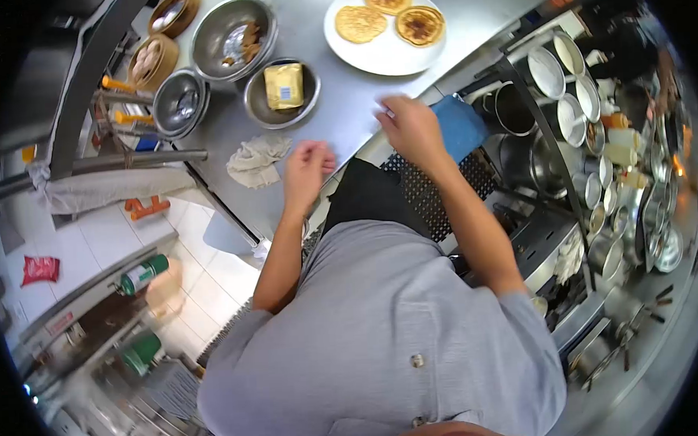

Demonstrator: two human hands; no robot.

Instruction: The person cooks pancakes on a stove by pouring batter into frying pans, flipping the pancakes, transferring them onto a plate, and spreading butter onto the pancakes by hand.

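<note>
My left hand (308, 167) hovers at the front edge of the steel counter (343, 113), fingers loosely bent and nothing visible in it. Close beside it lies a crumpled off-white cloth (257, 161). Beyond that stands a steel bowl (311, 109) with a yellow wrapped packet (284, 87) in it. My right hand (411, 126) is raised over the counter edge, blurred at the fingertips, with a gap between thumb and fingers and no object showing. Farther back, a white plate (381, 59) carries three pancakes (420, 25).
A larger steel bowl (205, 49) with brown scraps and a smaller steel bowl (162, 115) stand at left, near bamboo steamers (167, 68). A blue cloth (458, 127) hangs right of my hand. Pot shelves (544, 143) line the right side. A black perforated mat (430, 195) lies below.
</note>
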